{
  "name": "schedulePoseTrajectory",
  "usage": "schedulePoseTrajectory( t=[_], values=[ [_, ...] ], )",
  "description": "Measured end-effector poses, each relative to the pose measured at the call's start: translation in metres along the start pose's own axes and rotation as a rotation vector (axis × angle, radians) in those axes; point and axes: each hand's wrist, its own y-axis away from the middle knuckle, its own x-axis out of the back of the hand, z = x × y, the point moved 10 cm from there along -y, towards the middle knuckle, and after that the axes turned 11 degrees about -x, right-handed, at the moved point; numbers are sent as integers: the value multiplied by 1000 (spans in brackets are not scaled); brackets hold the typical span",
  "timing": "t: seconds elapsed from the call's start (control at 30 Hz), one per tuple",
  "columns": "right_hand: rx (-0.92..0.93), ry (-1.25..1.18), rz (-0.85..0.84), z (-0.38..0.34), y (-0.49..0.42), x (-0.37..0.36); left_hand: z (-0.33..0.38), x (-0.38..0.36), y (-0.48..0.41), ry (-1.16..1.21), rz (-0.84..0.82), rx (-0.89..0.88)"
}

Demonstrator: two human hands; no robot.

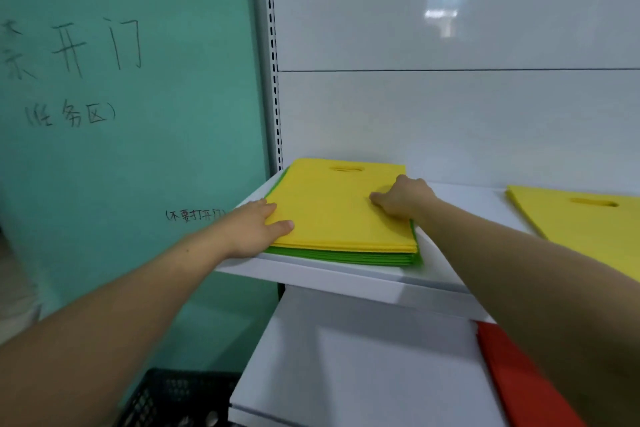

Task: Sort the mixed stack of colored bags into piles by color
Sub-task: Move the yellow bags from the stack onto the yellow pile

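A mixed stack of flat bags lies on the upper white shelf (346, 276): yellow bags (329, 208) on top, green bags (346, 256) beneath. My left hand (256, 229) grips the stack's near left corner, thumb on the top yellow bag and fingers hidden under the edge. My right hand (401, 198) rests on the top yellow bag near its right edge with fingers curled, pinching the fabric. A separate yellow pile (581, 222) sits further right on the same shelf. A red pile (526, 381) lies on the lower shelf at the right.
A teal wall (138, 114) with handwritten characters stands left of the shelf unit. A slotted white upright (273, 62) and glossy back panel bound the shelf. A black plastic crate (173, 399) sits on the floor at the lower left. The lower shelf (346, 374) shows bare white surface.
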Motion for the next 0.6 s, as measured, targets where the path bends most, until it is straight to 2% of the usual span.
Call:
schedulePoseTrajectory(
  t=[0.13, 0.3, 0.47, 0.6],
  values=[
    [-51, -86, 29, 7, 1, 5, 0, 1, -2, -67, -23, -39],
    [-7, -228, 137, 5, 10, 17, -2, 7, -9, -138, -61, -47],
    [128, -159, 266, -5, 29, 33, 3, 10, -12, -116, -90, -75],
    [318, -323, 393, -11, 56, 58, -4, 11, -16, -85, -146, -46]
  ],
)
